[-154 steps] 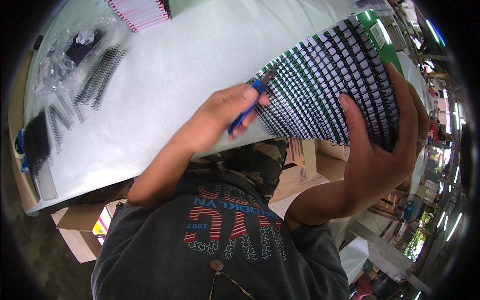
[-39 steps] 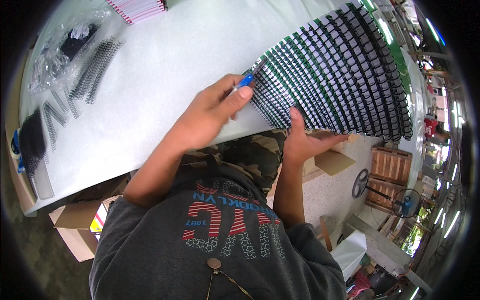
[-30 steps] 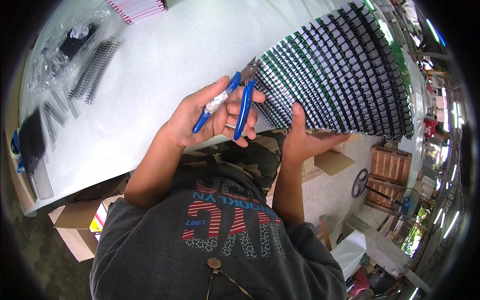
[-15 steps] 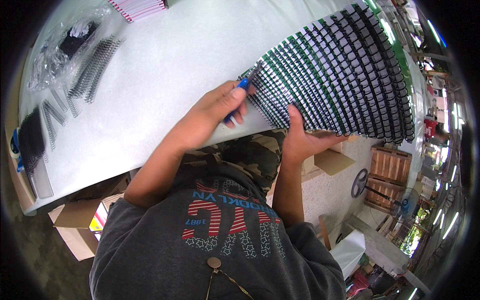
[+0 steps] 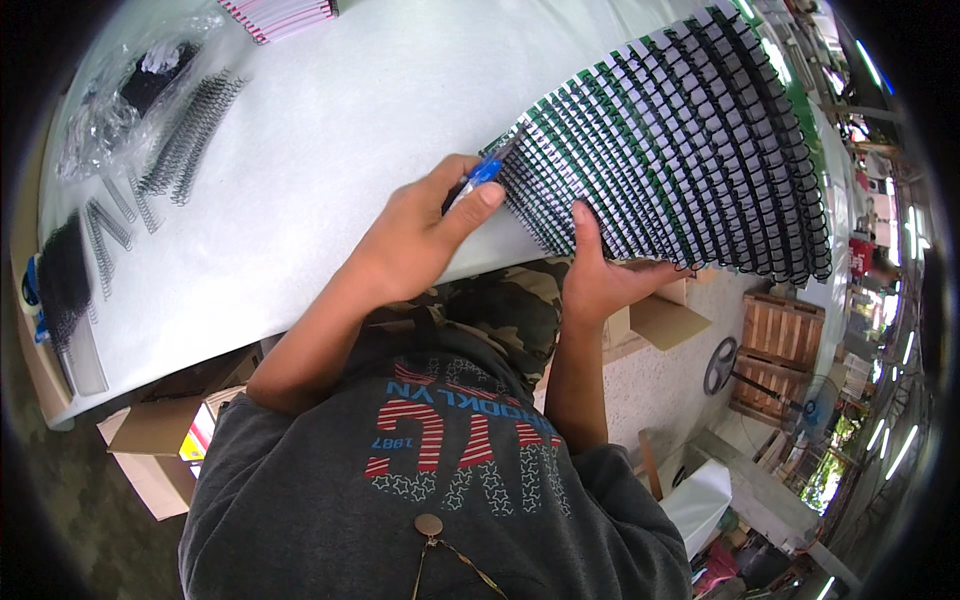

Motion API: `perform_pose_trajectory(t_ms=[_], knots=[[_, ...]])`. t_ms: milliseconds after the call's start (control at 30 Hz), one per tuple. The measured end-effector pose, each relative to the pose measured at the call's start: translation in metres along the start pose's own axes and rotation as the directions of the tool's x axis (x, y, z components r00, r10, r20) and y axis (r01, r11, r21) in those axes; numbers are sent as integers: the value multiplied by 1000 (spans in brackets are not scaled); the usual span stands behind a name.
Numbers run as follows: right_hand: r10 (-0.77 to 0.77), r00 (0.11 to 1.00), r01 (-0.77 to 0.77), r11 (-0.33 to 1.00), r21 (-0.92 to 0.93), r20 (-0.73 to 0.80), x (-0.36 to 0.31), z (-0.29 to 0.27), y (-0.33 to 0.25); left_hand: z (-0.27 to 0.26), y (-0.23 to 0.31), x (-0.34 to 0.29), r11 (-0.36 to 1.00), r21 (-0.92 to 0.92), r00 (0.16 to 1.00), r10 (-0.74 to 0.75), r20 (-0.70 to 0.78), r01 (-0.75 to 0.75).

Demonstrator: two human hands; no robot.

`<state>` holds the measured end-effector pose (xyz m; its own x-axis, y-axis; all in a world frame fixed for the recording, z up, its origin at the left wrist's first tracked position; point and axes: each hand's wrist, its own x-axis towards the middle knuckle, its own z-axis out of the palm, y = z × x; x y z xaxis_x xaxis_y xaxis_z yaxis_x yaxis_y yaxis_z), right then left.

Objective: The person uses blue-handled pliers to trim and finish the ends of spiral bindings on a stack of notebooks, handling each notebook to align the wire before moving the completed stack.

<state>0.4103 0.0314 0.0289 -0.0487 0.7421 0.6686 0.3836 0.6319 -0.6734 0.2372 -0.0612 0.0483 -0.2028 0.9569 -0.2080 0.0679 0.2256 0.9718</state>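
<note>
You stand at the white-covered bench [image 5: 330, 150], your left hand [image 5: 415, 235] curled around blue-handled cutters [image 5: 486, 168], their tips at the left end of a fanned stack of coil-bound books [image 5: 650, 150] by the bench's near edge, toward the right; whether they touch cannot be told. Your right hand [image 5: 602, 285] clasps the stack's near side, thumb spread over the spines, fingers partly hidden beneath. Loose dark coils [image 5: 190, 140] and a clear plastic bag [image 5: 95, 140] lie along the left edge, red-edged notebooks [image 5: 282, 14] toward the far side
</note>
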Motion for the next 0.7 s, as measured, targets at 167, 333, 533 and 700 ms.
perform_pose_trajectory(t_ms=[167,333,533,700], knots=[[-41,999,42,999,32,-29,-3,5,-1,-4,-13,2,435,-782,874,-22,485,445],[15,1000,-15,1000,1,-7,-7,6,3,-6,-21,4,412,-795,863,36,503,446],[49,999,-48,994,94,-12,-14,9,9,10,-4,-5,956,289,983,105,-149,-58],[125,992,-129,971,201,31,-40,21,23,2,-16,-1,748,-608,953,-110,283,267]])
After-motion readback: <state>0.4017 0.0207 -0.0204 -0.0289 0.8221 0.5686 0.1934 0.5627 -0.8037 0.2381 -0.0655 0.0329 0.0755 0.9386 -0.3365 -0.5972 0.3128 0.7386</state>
